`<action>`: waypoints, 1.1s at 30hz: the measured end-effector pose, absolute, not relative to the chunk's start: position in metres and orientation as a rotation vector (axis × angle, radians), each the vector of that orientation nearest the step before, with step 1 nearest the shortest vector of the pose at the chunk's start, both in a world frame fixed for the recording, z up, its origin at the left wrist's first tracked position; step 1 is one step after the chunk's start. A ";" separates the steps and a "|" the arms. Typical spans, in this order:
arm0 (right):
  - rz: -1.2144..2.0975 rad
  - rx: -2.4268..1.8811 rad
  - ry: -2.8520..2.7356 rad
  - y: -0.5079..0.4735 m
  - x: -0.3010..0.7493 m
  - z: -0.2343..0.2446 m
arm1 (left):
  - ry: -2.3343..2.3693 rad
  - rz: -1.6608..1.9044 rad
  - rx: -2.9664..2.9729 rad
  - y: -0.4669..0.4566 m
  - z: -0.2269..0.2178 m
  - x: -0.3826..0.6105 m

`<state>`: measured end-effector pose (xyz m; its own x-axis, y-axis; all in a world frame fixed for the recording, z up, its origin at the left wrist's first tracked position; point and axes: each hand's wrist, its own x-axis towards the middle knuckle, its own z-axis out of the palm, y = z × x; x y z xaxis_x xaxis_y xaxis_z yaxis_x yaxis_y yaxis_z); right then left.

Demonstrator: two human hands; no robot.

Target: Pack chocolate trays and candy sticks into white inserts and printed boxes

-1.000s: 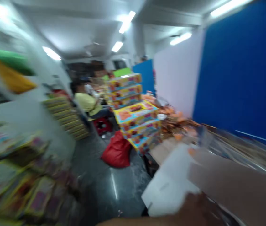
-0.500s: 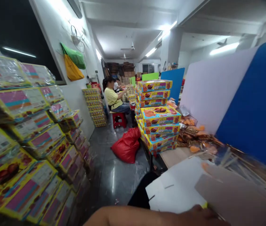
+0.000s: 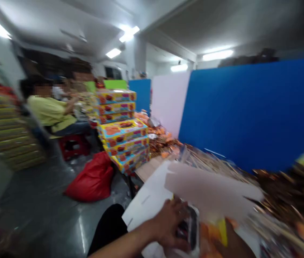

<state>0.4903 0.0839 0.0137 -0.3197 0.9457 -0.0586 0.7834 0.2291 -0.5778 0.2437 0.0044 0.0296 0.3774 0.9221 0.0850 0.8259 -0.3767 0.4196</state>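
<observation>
My left hand (image 3: 168,224) reaches in from the bottom edge, fingers curled on a clear-wrapped toy package (image 3: 192,233) with yellow trim, low on the table. My right hand (image 3: 232,243) shows only as a blurred patch at the bottom edge, touching the same package; its fingers are not distinct. A flat grey-white cardboard sheet (image 3: 208,188) lies just above both hands, over a white die-cut sheet (image 3: 146,204). The whole frame is smeared by motion.
Stacks of yellow toy boxes (image 3: 122,134) stand on the table's far end. Orange pieces (image 3: 162,141) and loose sticks (image 3: 213,165) spread along a blue partition (image 3: 248,111). A person in a yellow shirt (image 3: 49,113) sits at left on a red stool. A red bag (image 3: 92,181) lies on the floor.
The view has swung to the right, away from the boxes stacked on the left. My left hand has moved forward onto the package, and the cardboard sheet now sits higher in view.
</observation>
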 end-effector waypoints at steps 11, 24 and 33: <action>1.054 -1.588 -1.745 0.055 0.495 0.020 | 1.738 -0.030 2.295 0.015 0.065 0.268; 1.066 -1.525 -1.628 0.030 0.490 0.015 | 1.662 -0.100 2.262 0.021 0.053 0.315; 0.371 -1.486 -1.837 0.107 0.525 0.085 | 1.650 -0.142 2.491 0.018 0.057 0.326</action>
